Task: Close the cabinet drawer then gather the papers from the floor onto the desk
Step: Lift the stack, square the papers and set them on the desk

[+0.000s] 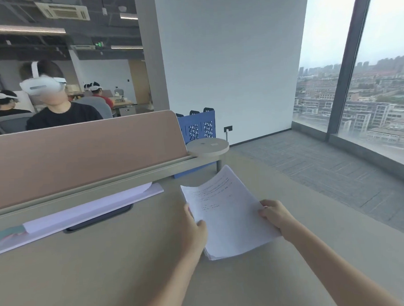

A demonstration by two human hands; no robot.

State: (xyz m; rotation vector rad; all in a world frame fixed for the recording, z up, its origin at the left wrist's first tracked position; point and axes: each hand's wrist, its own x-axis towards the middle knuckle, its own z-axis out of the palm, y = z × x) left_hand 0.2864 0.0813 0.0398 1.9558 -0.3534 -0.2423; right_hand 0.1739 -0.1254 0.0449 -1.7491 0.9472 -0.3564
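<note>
A stack of white printed papers (226, 212) is held over the beige desk (109, 272), its near edge low against the desktop. My left hand (196, 229) grips the stack's left edge, thumb on top. My right hand (276, 215) grips the right edge. The far corner of the stack tilts up toward the desk's far right end. The cabinet drawer and the floor beside the desk are out of view.
More white sheets (92, 210) and a dark flat object (99, 218) lie along the pink divider panel (80, 155). A round side shelf (207, 146) and a blue perforated rack (198, 127) stand past the desk end. Grey carpet and glass windows lie to the right. People with headsets sit behind the divider.
</note>
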